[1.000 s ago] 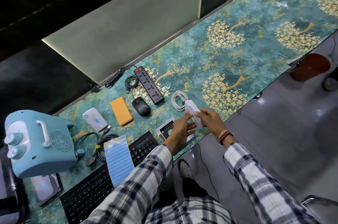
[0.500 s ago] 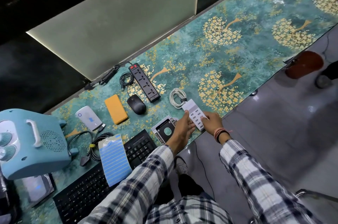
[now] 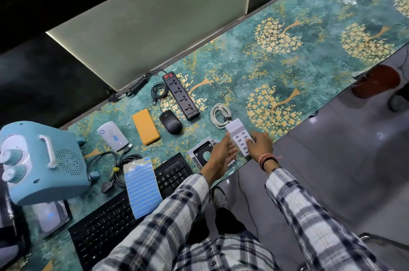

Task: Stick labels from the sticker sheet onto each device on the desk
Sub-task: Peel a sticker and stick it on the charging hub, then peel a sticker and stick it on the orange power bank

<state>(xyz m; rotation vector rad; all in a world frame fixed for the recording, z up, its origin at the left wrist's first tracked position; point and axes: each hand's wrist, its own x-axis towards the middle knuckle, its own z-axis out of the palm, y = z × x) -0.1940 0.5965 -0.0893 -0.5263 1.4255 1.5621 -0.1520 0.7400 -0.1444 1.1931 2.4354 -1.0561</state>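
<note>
A white multi-port USB charger (image 3: 238, 135) lies flat near the desk's front edge, its white cable (image 3: 219, 115) coiled behind it. My right hand (image 3: 260, 145) rests its fingertips on the charger's right side. Just left of the charger is my left hand (image 3: 223, 153), fingers apart and holding nothing. The sticker sheet (image 3: 141, 184), with blue striped labels, lies across a black keyboard (image 3: 104, 228). Other devices: a black power strip (image 3: 181, 96), a black mouse (image 3: 170, 125), an orange power bank (image 3: 146, 130), a white box (image 3: 112, 136) bearing a blue label, and a drive caddy (image 3: 200, 151).
A big light-blue heater (image 3: 42, 160) stands at the left, with black cables (image 3: 119, 168) beside it and a flat device (image 3: 49, 215) with a blue mark below it. A second black keyboard (image 3: 173, 173) sits by my left forearm. A green patterned desk top (image 3: 287, 67) stretches to the right.
The charger, held up tilted in both hands a second ago, now lies flat on the desk. My left hand has come off it and opened; my right hand still touches it.
</note>
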